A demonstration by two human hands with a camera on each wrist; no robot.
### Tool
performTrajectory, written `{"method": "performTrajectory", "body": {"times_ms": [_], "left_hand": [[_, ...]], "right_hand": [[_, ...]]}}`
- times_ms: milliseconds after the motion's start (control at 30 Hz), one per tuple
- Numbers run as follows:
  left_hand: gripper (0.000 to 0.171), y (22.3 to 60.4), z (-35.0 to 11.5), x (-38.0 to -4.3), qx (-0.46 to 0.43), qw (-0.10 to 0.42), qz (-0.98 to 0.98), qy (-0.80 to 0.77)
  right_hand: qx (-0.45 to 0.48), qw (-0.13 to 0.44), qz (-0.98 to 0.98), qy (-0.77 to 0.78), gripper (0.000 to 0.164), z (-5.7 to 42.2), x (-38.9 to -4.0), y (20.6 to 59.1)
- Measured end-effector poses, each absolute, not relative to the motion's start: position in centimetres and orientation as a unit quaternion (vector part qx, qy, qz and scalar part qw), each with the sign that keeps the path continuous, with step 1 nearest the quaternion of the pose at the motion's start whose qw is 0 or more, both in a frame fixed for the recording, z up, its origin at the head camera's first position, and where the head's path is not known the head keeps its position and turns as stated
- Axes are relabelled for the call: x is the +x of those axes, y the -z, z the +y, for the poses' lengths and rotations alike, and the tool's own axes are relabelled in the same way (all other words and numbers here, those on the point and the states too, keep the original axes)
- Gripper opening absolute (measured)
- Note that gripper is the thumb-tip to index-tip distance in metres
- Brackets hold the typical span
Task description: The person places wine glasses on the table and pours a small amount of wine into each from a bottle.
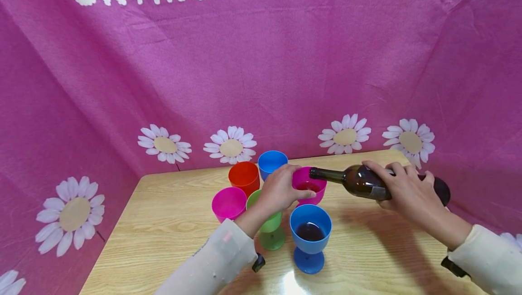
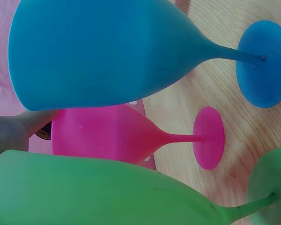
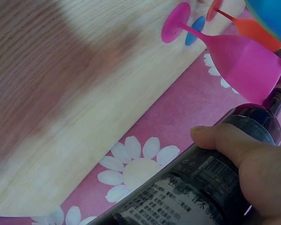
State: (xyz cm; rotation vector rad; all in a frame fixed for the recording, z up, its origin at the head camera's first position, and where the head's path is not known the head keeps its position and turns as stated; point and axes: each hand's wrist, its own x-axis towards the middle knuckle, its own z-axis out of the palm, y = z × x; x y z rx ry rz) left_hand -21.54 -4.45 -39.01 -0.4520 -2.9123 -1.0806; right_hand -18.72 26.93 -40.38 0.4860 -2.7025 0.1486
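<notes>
My left hand (image 1: 280, 188) holds a pink goblet (image 1: 311, 199) by its rim, with red liquid inside. My right hand (image 1: 412, 195) grips a dark glass wine bottle (image 1: 363, 184) round its body. The bottle lies tipped nearly level, its mouth over the pink goblet's rim. In the right wrist view, its printed label (image 3: 178, 201) shows. Nearer to me stands a blue goblet (image 1: 308, 243) with dark liquid in it. A green goblet (image 1: 270, 226) stands under my left wrist, partly covered by it. Both goblets loom close in the left wrist view.
Left of my left hand stand another pink goblet (image 1: 229, 202) and a red-orange goblet (image 1: 244, 177). Another blue goblet (image 1: 272, 162) is behind them. The wooden table (image 1: 163, 227) ends at a pink cloth backdrop (image 1: 261, 68) with white daisies.
</notes>
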Motion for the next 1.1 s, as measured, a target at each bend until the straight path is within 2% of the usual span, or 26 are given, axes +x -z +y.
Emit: {"method": "performTrajectory", "body": {"times_ms": [433, 633, 1100], "left_hand": [[0.074, 39.0, -4.4, -21.5, -0.142, 0.003, -0.932, 0.335], [0.074, 38.9, -4.4, -21.5, -0.144, 0.002, -0.929, 0.340], [0.076, 39.0, -4.5, -21.5, -0.145, 0.002, -0.930, 0.338]], "right_hand": [[0.154, 0.159, -0.970, -0.102, 0.100, 26.3, -18.5, 41.1], [0.135, 0.134, -0.969, -0.156, 0.104, 25.8, -18.6, 41.6], [0.135, 0.160, -0.939, -0.273, 0.105, 24.5, -19.1, 43.4]]}}
